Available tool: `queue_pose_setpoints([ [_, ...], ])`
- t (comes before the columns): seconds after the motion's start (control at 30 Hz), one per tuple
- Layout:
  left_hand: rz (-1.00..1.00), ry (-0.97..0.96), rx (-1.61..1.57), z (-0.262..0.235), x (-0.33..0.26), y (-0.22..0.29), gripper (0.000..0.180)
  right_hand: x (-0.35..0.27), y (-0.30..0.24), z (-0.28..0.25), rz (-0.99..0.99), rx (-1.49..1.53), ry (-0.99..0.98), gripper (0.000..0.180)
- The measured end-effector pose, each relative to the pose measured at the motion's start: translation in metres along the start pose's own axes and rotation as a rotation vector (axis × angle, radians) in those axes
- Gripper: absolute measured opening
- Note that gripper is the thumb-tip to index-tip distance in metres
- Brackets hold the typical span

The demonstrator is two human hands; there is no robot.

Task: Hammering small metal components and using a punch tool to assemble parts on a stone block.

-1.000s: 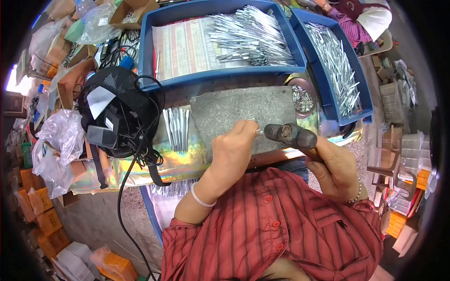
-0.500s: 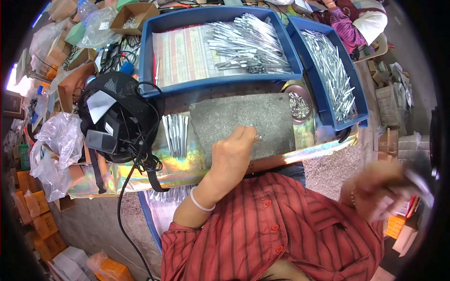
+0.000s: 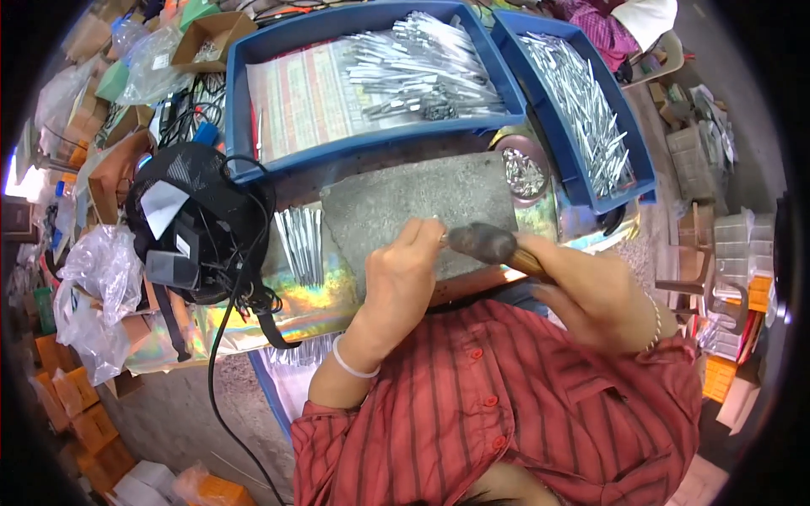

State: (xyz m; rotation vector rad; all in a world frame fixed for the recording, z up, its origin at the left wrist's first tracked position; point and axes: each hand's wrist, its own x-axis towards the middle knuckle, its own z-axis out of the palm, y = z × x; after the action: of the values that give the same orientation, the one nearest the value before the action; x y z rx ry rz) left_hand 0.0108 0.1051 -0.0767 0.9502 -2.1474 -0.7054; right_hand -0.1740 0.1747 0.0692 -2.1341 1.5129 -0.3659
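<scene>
Over the grey stone slab (image 3: 405, 190), my left hand (image 3: 398, 271) is closed in a pinch on a small metal piece (image 3: 442, 239), which is mostly hidden by my fingers. My right hand (image 3: 584, 282) grips a hammer (image 3: 483, 243) by its wooden handle. The dark hammer head is at the tip of the pinched piece, close beside my left fingertips; whether they touch I cannot tell. Left of the slab lies a row of slim metal tools (image 3: 301, 244). A round dish (image 3: 525, 169) of small metal parts stands at the slab's right far corner.
A wide blue tray (image 3: 371, 145) with a pile of metal tools lies beyond the slab, and a narrower blue tray (image 3: 645, 181) on the right holds more. A black mesh bag (image 3: 202, 219) with cables sits at left. Another person's sleeve (image 3: 599, 34) shows at far right.
My right hand has swung the hammer in from the far right down to my left fingertips. My left hand keeps its pinch over the slab. The whole view has shifted slightly.
</scene>
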Motion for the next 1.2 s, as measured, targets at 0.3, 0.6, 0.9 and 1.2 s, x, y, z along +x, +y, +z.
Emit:
queue_pose_setpoints([
  [0.3, -0.589, 0.229, -1.210, -0.045, 0.006, 0.018, 0.010, 0.009, 0.080, 0.075, 0.119, -0.083, 0.358, 0.048],
  [0.6, -0.559, 0.164, -1.257, -0.042, 0.006, 0.013, 0.026, 0.000, 0.121, 0.090, 0.344, -0.047, 0.470, 0.034],
  [0.9, -0.634, 0.046, -1.279, -0.025, 0.013, 0.017, 0.027, -0.018, 0.194, 0.104, 0.809, -0.344, 0.324, 0.034],
  [1.2, -0.618, -0.085, -0.856, -0.023, -0.001, 0.021, 0.018, -0.045, 0.160, 0.084, 0.584, -0.201, 0.511, 0.022],
])
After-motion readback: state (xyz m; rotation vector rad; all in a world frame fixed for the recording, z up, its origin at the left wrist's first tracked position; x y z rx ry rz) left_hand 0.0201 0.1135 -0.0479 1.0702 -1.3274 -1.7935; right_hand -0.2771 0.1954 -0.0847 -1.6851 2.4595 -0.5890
